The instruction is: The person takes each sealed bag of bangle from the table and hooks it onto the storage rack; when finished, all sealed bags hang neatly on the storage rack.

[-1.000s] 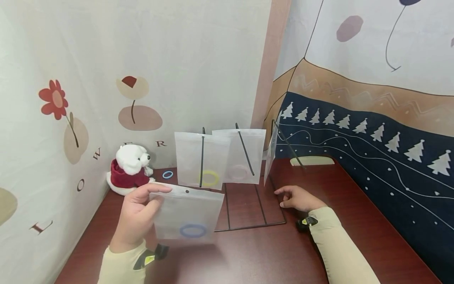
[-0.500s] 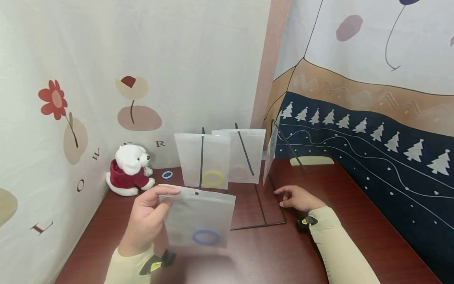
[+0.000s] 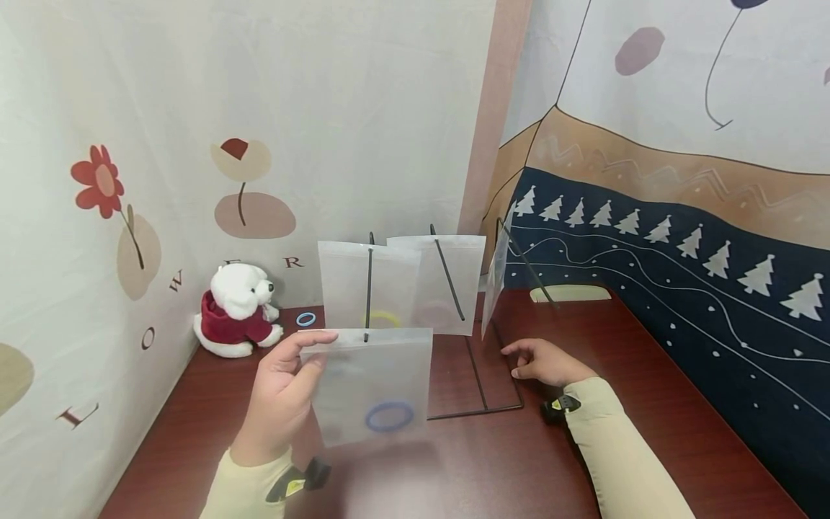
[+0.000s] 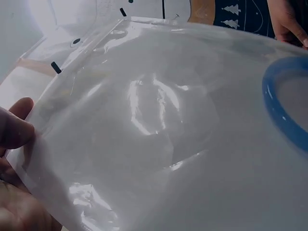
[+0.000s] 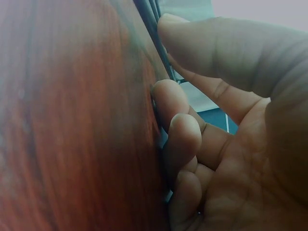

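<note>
My left hand (image 3: 279,404) pinches the top left corner of a frosted zip bag (image 3: 350,386) between thumb and index finger. A blue ring (image 3: 389,417) lies inside it. The bag's top edge meets the tip of the black wire rack's (image 3: 476,413) left hook (image 3: 369,288); whether the tip passes through the bag's hole I cannot tell. A bag with a yellow ring (image 3: 385,318) hangs farther back on that hook. My right hand (image 3: 551,360) holds the right side of the rack's base, thumb and curled fingers against the wire (image 5: 153,29).
Another frosted bag (image 3: 454,277) with a pale ring hangs on the middle hook, and one seen edge-on (image 3: 497,274) on the right hook. A light blue ring (image 3: 306,319) and a white plush bear (image 3: 240,310) sit at the back left. A pale green-edged piece (image 3: 570,293) lies back right.
My left hand has moved right with the bag, which swings up and squarer to the left hook, now covering part of the yellow-ring bag. My right hand stays at the rack's base.
</note>
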